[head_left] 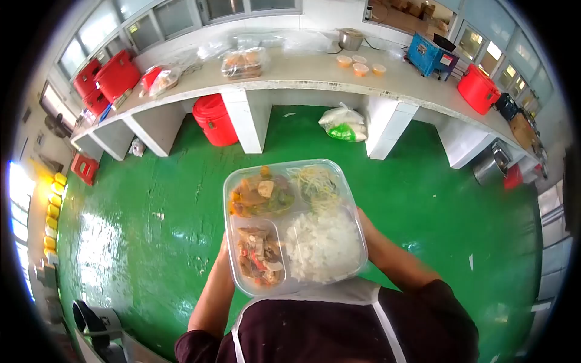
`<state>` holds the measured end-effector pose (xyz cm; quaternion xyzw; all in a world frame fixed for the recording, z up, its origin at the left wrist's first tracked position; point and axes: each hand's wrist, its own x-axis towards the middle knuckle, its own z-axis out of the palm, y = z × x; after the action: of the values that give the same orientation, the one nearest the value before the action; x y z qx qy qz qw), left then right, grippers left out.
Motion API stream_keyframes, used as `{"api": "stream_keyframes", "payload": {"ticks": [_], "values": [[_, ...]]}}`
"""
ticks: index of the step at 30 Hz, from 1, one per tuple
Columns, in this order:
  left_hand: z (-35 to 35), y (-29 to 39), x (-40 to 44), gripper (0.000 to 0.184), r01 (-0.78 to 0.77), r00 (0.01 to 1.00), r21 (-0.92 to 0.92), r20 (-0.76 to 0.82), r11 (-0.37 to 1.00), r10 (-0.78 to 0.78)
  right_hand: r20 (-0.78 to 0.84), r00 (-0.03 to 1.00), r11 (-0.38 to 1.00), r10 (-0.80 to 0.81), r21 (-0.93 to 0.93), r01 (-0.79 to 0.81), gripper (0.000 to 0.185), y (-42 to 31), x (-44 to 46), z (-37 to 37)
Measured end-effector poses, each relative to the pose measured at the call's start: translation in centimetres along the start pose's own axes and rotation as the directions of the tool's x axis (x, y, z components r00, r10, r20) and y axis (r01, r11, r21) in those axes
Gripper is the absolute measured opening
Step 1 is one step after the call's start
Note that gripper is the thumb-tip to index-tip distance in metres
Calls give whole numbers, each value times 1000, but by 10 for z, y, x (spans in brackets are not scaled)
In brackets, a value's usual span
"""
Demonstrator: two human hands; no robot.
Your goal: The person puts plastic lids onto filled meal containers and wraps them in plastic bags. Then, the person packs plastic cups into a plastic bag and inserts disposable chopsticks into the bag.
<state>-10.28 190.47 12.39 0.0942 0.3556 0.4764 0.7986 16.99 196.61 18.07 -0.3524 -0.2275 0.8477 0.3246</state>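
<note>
A clear plastic meal tray (283,225), with its compartments filled, is held up in front of my chest. White rice (322,245) lies at its lower right, and pale shredded vegetables (317,184) lie above the rice. Orange and green food (260,195) fills the upper left, with sliced meat and red pieces (259,257) below it. My left hand (226,254) is at the tray's left side and my right hand (364,227) at its right side, both holding it. Most of their fingers are hidden by the tray.
A long counter (290,71) runs across the back, bearing red containers, a bagged food pack (242,64), small cups (361,69) and a blue machine (428,54). Under it are a red bucket (216,121) and a white bag (343,123). A red stool (83,169) stands left.
</note>
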Motion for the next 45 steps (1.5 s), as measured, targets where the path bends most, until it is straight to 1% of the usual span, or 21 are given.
{"api": "stream_keyframes", "payload": {"ticks": [1, 2, 3, 6, 8, 11, 13, 17, 20, 23, 26, 29, 30, 33, 34, 37, 38, 41, 42, 44, 45], "values": [[5, 20, 21, 70, -11, 1000, 1, 3, 1000, 11, 8, 1000, 1000, -5, -1, 5, 36, -19, 29, -5], [3, 18, 16, 70, -15, 1000, -1, 8, 1000, 15, 22, 999, 1000, -24, -14, 24, 36, -6, 16, -6], [9, 45, 45, 70, -24, 1000, -4, 3, 1000, 24, 17, 1000, 1000, -20, -12, 20, 36, -40, 53, -7], [22, 103, 109, 69, -57, 998, -5, 16, 998, 57, 36, 998, 999, -48, -5, 48, 37, -92, 111, 3], [31, 139, 153, 69, -80, 995, -3, 53, 997, 80, 56, 993, 995, -99, 1, 99, 39, -114, 139, 11], [52, 201, 224, 68, -90, 985, -11, 145, 996, 91, 50, 976, 966, -212, -137, 217, 41, -164, 185, 33], [68, 241, 276, 68, -77, 976, -16, 201, 997, 78, 15, 978, 971, -207, -122, 208, 42, -209, 219, 39], [94, 305, 372, 67, -29, 965, -14, 259, 999, 32, -48, 990, 983, -129, 122, 134, 41, -271, 301, 12], [107, 348, 453, 67, -4, 953, -17, 304, 1000, 9, -69, 984, 985, -164, 51, 168, 41, -324, 373, -26], [92, 375, 546, 65, -85, 874, -35, 478, 996, 91, -56, 984, 986, -168, 1, 168, 42, -377, 443, -55], [97, 403, 632, 64, -62, 882, -158, 453, 985, 128, -65, 986, 988, -153, -10, 153, 43, -423, 512, -94], [95, 431, 695, 63, -161, 933, -42, 320, 986, 166, -105, 985, 990, -136, -34, 133, 44, -460, 583, -139], [89, 438, 713, 63, -139, 908, -61, 391, 988, 152, -130, 984, 992, -124, -52, 118, 44, -469, 606, -156], [89, 454, 752, 62, -64, 981, -75, 176, 995, 77, -209, 972, 988, -102, -137, 75, 45, -485, 655, -198], [87, 458, 760, 62, -121, 975, -26, 186, 992, 124, -238, 967, 985, -94, -164, 55, 45, -487, 668, -211], [76, 460, 790, 61, -133, 981, 51, 146, 990, 125, -335, 938, 966, -89, -259, -1, 46, -487, 697, -245], [74, 460, 794, 61, -120, 989, 73, 100, 990, 112, -368, 926, 955, -90, -294, -24, 47, -487, 702, -254], [80, 467, 790, 63, -144, 985, 222, -65, 964, 162, -462, 876, 903, -136, -421, -83, 48, -485, 704, -273], [68, 461, 793, 62, -128, 969, 382, -149, 915, 197, -493, 853, 871, -173, -480, -101, 48, -485, 700, -276], [65, 458, 777, 58, -99, 892, 620, -291, 778, 345, -550, 790, 786, -270, -600, -149, 49, -491, 691, -280], [68, 469, 751, 53, -134, 894, 667, -236, 732, 379, -559, 748, 722, -357, -673, -158, 49, -499, 684, -280]]}}
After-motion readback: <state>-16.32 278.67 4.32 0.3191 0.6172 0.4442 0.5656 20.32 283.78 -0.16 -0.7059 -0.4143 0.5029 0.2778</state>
